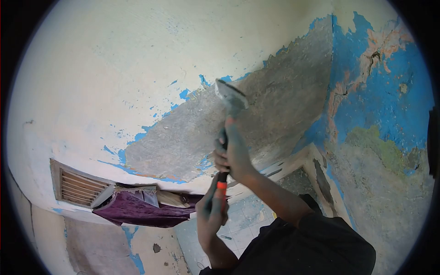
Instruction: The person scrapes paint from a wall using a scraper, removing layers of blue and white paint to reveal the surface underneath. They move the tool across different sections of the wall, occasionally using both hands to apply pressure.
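A long-handled scraper [231,95] rises in front of the wall, its pale metal head uppermost and its black and red handle [222,186] below. My right hand [237,150] wraps around the upper handle, under the head. Lower down, my left hand [211,210] is closed around the handle near its bottom end. Behind the head lies bare grey plaster [284,87], bordered by ragged blue paint and a cream paint layer [137,50]. The head overlaps the plaster close to the paint edge; whether the blade touches cannot be told. Head and hands are slightly blurred.
A purple cloth [142,208] hangs below left over a ledge with papers on it. Beside it is a slatted vent [78,187]. On the right, a cracked blue wall [389,91] meets the plaster at a corner. Pale floor tiles [243,236] show far below.
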A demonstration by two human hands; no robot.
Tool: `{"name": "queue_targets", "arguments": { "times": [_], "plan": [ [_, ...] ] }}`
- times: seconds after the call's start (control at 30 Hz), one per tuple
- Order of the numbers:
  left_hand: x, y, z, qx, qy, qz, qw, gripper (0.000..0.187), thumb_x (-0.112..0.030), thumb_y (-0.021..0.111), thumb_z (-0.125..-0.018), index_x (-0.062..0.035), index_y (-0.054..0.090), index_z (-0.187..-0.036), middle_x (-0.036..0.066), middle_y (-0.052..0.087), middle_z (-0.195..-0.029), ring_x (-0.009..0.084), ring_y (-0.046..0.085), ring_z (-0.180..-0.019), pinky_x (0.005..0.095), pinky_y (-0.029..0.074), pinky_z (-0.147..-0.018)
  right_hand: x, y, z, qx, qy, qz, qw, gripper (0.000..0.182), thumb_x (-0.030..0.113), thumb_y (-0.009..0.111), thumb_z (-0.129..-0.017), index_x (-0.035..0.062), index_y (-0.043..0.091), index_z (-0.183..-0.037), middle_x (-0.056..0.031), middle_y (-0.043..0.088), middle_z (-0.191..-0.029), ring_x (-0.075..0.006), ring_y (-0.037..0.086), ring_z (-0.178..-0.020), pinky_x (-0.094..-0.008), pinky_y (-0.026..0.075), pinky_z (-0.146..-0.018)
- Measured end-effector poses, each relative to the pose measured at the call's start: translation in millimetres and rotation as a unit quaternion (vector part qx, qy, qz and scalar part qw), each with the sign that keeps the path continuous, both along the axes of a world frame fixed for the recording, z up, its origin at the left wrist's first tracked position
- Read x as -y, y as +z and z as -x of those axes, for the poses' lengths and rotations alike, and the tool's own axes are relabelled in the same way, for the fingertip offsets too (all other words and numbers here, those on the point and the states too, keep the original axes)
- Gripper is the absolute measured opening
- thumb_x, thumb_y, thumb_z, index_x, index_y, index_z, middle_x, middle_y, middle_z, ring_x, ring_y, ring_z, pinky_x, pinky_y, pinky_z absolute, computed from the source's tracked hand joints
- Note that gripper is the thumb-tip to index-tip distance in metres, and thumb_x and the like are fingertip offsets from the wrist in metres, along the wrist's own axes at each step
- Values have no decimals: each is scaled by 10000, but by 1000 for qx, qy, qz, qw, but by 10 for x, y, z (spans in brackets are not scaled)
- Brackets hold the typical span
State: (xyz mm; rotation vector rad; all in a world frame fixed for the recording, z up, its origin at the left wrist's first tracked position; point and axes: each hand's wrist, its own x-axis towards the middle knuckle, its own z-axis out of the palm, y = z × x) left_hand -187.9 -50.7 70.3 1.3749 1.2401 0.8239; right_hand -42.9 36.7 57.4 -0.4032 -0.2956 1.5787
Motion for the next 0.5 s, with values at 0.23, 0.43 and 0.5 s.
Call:
{"name": "queue_targets", "arguments": {
  "times": [0.23, 0.43, 0.5],
  "plan": [
    [71, 161, 111, -12, 21, 2, 1000, 490, -286, 492, -1008, -16, 427, -1412, -41, 405, -549, 19, 334, -433, 190, 272, -393, 29, 150, 220, -27, 24, 16, 999, 536, 667, 401, -922, 166, 369, -733, 42, 268, -489, -82, 226, -327, -251, 204, -307],
    [9, 138, 17, -10, -16, -3, 1000, 488, -293, 492, -1010, -40, 422, -1422, -47, 395, -565, 15, 332, -444, 193, 270, -387, -10, 109, 94, -9, -13, 3, 1000, 551, 695, 399, -905, 171, 368, -737, 51, 266, -492, -76, 229, -332, -236, 195, -306],
    [-14, 133, 64, -10, -4, -3, 1000, 488, -296, 494, -1009, -49, 423, -1423, -46, 389, -563, 16, 329, -444, 195, 268, -383, -20, 115, 137, -6, -19, -3, 1000, 557, 701, 395, -903, 171, 369, -733, 52, 265, -492, -75, 229, -333, -236, 195, -306]
  ]
}}
